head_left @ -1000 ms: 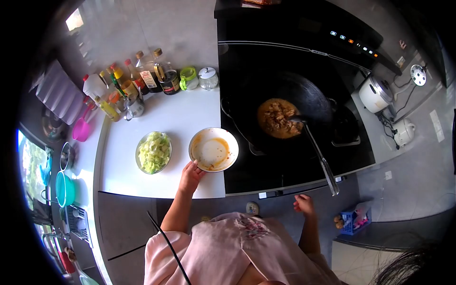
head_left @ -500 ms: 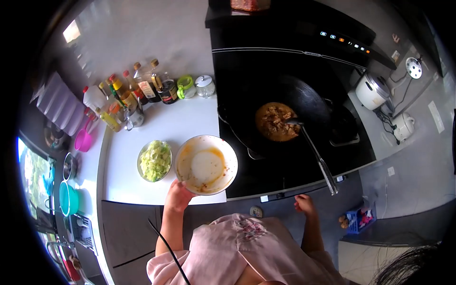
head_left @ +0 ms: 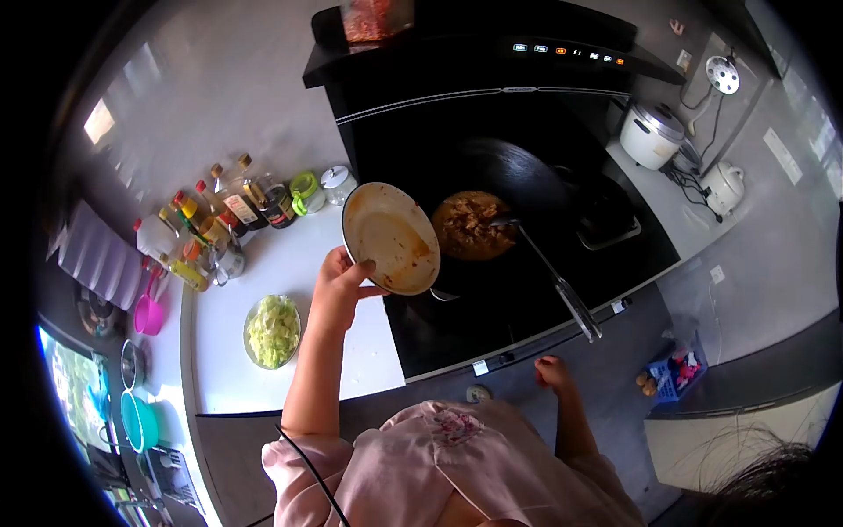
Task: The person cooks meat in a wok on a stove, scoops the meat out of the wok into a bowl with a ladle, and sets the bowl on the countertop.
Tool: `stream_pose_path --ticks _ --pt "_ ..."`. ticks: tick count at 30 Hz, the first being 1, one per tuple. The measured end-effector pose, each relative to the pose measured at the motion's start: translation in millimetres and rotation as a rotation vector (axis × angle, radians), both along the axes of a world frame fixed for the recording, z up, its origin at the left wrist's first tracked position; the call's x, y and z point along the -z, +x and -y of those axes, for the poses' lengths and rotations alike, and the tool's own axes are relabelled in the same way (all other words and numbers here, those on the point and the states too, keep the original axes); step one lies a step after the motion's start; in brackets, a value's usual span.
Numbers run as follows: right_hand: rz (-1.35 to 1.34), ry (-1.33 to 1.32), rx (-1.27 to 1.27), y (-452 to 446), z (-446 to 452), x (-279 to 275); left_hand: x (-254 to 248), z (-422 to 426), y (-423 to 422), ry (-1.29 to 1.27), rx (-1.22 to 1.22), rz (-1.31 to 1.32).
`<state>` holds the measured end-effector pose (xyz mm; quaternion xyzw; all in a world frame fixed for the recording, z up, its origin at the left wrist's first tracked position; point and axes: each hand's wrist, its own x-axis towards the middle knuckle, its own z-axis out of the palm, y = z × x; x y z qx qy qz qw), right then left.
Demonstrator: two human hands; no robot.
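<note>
My left fingers [head_left: 336, 261] grip the near-left rim of a white bowl [head_left: 391, 239], my thumb [head_left: 363, 269] pressed over its inner side and the others behind and beneath it. I have the bowl raised and tilted, its inside streaked with orange sauce. Well to the right of that grip, my right fingers [head_left: 553, 371] are curled loosely by the front edge of the stove [head_left: 457, 329]; I cannot tell whether they are fully closed. Just to the right of the bowl, beyond my left fingers, brown stew [head_left: 474, 226] lies in the bottom of a black wok [head_left: 527, 171]. A ladle [head_left: 553, 270] rests with its head in the stew, its handle slanting towards me and ending beyond my right fingers. To the left of my left fingers and a bit nearer me, a dish of chopped cabbage [head_left: 274, 330] stands on the white worktop [head_left: 364, 351]. Farther off, past those fingers and leftwards, sauce bottles [head_left: 241, 208] crowd against the wall, with a green-lidded jar [head_left: 307, 192] and a glass jar [head_left: 337, 185] beside them. Far beyond my right fingers stands a rice cooker [head_left: 650, 139].
</note>
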<state>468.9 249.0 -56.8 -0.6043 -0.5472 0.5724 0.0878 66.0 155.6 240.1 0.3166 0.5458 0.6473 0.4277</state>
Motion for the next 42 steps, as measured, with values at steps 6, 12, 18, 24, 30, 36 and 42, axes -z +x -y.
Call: stream_pose_path --ticks 6,12,18,24,30,36,42 --pt "0.031 0.092 0.143 35 10 28 -7 -40 -4 -0.104 0.032 -0.101" --pt "-0.292 0.17 0.457 42 -6 -28 -8 -60 -6 -0.147 0.051 -0.144" --pt "-0.492 0.443 0.561 11 -34 -170 -14 -71 -5 -0.2 0.069 -0.2" --pt "-0.19 0.755 0.04 -29 -33 -248 -16 -83 -7 -0.253 0.081 -0.265" --pt "0.322 0.826 -0.335 -57 -30 -276 -23 -89 -6 -0.289 0.109 -0.191" --pt "0.019 0.913 -0.314 -38 -15 -276 -18 -101 -14 -0.359 0.148 -0.222" --pt "-0.099 0.984 -0.327 -38 1 -270 -24 -112 -13 -0.39 0.194 -0.267"
